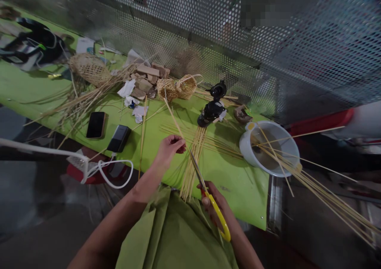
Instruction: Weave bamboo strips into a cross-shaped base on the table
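My left hand (173, 146) pinches a pale flat strip, perhaps bamboo (173, 116), which slants up and away toward two small woven baskets (185, 87). In my right hand (212, 199) are scissors with yellow handles (218, 215). Their blades (195, 165) point up and left, close to the near end of the strip by my left fingers. Whether the blades touch the strip I cannot tell. Below them, a bundle of thin strips (188, 177) lies on the green tabletop (238, 193), running from my lap to a black object with a round top (211, 110).
A white bucket (248, 153) holding long strips stands at the right; the strips stick out past the table edge. At left are a phone (96, 124), a power bank (119, 138) with a white cable (116, 186), loose strips and a larger woven basket (89, 68). Perforated metal mesh (190, 34) stands behind.
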Demonstrator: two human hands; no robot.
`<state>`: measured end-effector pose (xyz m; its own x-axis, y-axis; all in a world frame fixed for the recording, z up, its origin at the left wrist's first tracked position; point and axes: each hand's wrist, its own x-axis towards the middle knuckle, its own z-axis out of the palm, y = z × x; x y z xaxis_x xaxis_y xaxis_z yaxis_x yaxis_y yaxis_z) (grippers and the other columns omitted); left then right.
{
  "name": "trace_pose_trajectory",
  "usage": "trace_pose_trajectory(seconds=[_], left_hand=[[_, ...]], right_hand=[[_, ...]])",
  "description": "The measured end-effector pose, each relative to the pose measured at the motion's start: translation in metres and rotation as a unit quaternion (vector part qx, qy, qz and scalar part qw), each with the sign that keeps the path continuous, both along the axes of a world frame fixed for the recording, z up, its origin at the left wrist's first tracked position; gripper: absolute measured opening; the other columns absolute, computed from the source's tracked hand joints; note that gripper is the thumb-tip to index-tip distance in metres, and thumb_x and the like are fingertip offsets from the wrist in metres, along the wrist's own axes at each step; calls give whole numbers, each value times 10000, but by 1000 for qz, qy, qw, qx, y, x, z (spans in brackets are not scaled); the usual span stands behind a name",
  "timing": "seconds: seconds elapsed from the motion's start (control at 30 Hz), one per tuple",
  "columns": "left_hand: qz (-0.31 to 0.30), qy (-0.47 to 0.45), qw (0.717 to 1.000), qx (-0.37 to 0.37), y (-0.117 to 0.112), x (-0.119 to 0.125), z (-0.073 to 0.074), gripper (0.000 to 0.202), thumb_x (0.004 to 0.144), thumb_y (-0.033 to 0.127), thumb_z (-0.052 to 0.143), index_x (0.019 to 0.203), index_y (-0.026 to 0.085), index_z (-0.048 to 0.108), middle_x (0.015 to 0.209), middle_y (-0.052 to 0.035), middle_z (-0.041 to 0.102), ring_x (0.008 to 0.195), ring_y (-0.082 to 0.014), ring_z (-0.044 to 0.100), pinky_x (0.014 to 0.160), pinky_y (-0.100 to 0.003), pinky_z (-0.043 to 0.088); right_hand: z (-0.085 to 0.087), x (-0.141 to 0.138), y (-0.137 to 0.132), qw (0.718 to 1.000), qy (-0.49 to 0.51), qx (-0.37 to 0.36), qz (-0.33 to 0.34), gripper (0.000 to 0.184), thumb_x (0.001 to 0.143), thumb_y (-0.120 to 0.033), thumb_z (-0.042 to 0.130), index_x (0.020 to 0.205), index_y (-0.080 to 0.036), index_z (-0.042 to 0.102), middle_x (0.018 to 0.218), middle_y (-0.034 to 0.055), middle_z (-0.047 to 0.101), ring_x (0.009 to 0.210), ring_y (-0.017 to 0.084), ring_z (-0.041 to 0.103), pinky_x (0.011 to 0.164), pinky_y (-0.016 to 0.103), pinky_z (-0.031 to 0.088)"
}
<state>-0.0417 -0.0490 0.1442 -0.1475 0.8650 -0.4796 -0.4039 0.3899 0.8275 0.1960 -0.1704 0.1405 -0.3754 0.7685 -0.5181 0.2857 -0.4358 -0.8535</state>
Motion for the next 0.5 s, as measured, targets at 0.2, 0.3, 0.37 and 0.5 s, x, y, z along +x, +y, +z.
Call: trace_pose_trajectory(seconds=[0.2,0.3,0.37,0.5], left_hand=[[-3,5,1000,-2,-1,-1,0,362,579,450,882,694,173,678,635,-32,688,547,-128,605,573,-265,513],[-14,10,1000,2,-2,0,0,365,581,453,883,696,170,682,641,-35,691,552,-129,607,577,-264,513],[-25,6,1000,4,-3,1,0,367,587,450,886,705,168,684,651,-36,693,566,-132,617,591,-266,520],[-29,-1,1000,7,-5,4,0,351,606,436,884,706,167,682,661,-33,691,579,-130,622,604,-266,524]], right_hand=[[-3,1,-2,1000,2,-19,10,570,895,-724,601,1198,-243,552,707,-74,406,504,91,325,477,228,247],[3,3,0,999,-8,37,27,588,910,-736,568,1212,-231,570,728,-51,433,560,113,361,503,237,278],[7,3,2,998,-16,61,30,593,926,-743,538,1223,-231,577,774,-29,462,606,128,376,526,243,301],[12,-1,3,998,-14,58,18,603,925,-763,529,1213,-236,592,801,-20,478,633,140,388,544,252,317]])
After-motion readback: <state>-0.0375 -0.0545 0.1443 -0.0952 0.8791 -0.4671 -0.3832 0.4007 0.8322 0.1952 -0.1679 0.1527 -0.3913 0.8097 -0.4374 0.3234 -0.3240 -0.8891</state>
